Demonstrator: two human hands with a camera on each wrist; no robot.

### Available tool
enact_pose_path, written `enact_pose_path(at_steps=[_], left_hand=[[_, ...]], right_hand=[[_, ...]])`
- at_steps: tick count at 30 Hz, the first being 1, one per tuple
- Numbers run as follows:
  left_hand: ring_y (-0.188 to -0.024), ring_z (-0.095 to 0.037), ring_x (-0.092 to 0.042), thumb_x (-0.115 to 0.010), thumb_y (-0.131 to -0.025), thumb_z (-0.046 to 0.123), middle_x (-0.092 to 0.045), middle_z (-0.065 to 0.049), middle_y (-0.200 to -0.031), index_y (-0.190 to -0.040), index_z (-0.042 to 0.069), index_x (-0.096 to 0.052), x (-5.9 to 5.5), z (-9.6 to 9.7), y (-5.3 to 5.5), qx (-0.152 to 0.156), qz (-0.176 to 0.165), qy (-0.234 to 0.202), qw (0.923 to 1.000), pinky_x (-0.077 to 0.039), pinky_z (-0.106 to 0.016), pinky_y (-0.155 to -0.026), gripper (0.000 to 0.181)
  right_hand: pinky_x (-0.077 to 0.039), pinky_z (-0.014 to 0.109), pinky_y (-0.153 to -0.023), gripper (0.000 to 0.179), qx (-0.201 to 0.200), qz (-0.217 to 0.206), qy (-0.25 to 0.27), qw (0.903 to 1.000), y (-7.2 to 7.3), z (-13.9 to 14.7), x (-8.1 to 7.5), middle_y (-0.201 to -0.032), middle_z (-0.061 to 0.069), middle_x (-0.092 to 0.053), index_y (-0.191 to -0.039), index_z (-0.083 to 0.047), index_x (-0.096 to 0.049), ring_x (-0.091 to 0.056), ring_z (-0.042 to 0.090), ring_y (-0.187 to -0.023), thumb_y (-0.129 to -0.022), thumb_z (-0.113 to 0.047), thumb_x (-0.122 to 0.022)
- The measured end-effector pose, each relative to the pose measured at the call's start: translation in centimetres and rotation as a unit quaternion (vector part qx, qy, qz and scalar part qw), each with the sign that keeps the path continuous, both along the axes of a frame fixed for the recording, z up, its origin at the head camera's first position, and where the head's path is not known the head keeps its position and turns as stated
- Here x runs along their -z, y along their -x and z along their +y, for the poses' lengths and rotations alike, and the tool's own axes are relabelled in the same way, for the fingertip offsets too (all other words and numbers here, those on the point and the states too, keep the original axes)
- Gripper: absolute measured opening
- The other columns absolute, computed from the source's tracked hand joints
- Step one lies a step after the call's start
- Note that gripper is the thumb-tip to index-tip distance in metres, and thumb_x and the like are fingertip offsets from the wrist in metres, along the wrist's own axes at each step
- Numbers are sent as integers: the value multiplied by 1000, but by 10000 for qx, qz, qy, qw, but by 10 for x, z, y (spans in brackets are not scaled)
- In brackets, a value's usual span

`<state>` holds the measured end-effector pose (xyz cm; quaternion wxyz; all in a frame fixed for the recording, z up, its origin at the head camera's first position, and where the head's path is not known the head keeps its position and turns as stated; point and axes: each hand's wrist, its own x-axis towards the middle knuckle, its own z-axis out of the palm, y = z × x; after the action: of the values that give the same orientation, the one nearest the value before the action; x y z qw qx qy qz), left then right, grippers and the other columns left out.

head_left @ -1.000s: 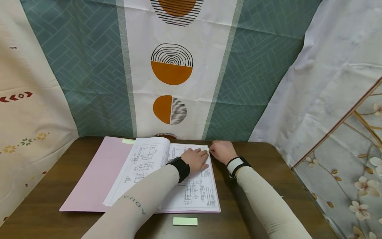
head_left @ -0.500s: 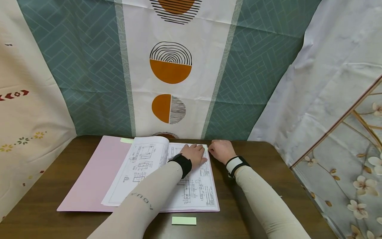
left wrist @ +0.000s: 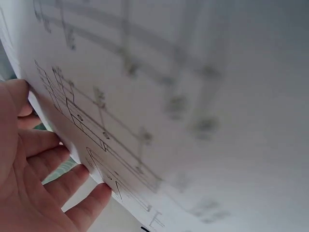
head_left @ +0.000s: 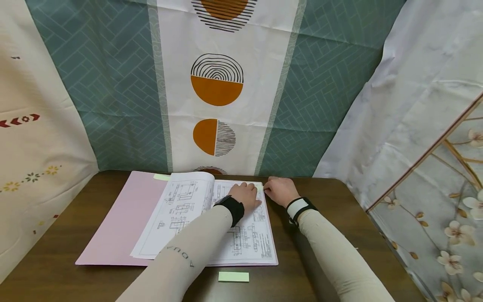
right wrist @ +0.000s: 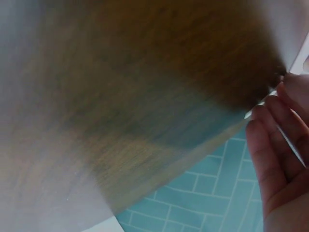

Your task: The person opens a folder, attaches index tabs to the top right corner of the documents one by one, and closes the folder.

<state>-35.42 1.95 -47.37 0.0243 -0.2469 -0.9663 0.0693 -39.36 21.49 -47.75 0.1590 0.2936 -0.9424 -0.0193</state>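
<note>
An open pink folder holds a stack of drawing sheets, with some turned over to the left. My left hand rests on the upper part of the right-hand sheet, its fingers extended in the left wrist view (hand). At that sheet's top right edge lies a pale green sticky note. My right hand is beside it, its thumb and forefinger pinching the note's outer end at the paper edge; the fingertips are partly hidden. The right wrist view shows the hand with its other fingers bent.
A pale green sticky-note pad lies on the brown table in front of the folder. Another green note sticks out at the top of the pink cover. A patterned curtain hangs behind the table's far edge.
My left hand has shifted slightly up and left on the sheet, away from the right edge, uncovering more of the sticky note. The right hand stays at the sheet's edge.
</note>
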Motion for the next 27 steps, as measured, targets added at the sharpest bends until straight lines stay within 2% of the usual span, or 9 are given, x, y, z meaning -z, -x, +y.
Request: enact_pose_path(at_steps=[4,7,14,18,22,27], left_hand=[[-132,-23,-64,-59,-113,54,-66,-1,-147,-150,15,-67,-1,-8,-15,153,159,171,9996,-56,-42,-104,55],[-126,-22,-67,-60,-112,53,-68,-1,-143,-147,14,-69,-4,-16,-30,327,248,306,9987,-58,-39,-99,53],[-117,-21,-71,-71,-107,50,-73,-3,-135,-138,11,-74,-22,-38,-80,707,289,295,9966,-61,-37,-92,50],[-116,-22,-72,-76,-104,50,-74,-3,-132,-134,10,-75,-25,-49,-104,882,289,143,9956,-61,-38,-91,50],[-118,-23,-72,-79,-102,47,-75,-4,-133,-134,11,-76,-26,-57,-121,948,230,32,9952,-60,-40,-93,48],[-110,-23,-72,-81,-101,42,-75,-4,-128,-128,11,-77,-24,-65,-137,1063,174,-256,9938,-60,-39,-88,42]], right_hand=[[-63,41,-76,17,91,-168,-94,9998,-7,1,0,-99,1,-74,-115,-16,-87,-74,20,-87,-99,-14,-84],[-62,40,-76,15,85,-154,-16,9998,-18,-1,0,-101,2,-74,-114,-16,-87,-73,20,-87,-100,-11,-82],[-62,38,-78,10,-15,-185,112,9998,-55,-4,4,-105,1,-77,-109,-17,-86,-73,18,-91,-100,-15,-84],[-63,38,-83,14,1,-434,116,9990,-78,-7,1,-110,2,-78,-112,-15,-87,-74,19,-95,-99,-18,-86],[-63,41,-90,18,19,-726,161,9972,-99,-9,-4,-117,2,-79,-116,-16,-87,-75,20,-103,-98,-20,-87],[-63,40,-90,16,-178,-853,279,9958,-118,-13,-5,-115,-1,-80,-113,-19,-87,-75,18,-101,-97,-22,-87]])
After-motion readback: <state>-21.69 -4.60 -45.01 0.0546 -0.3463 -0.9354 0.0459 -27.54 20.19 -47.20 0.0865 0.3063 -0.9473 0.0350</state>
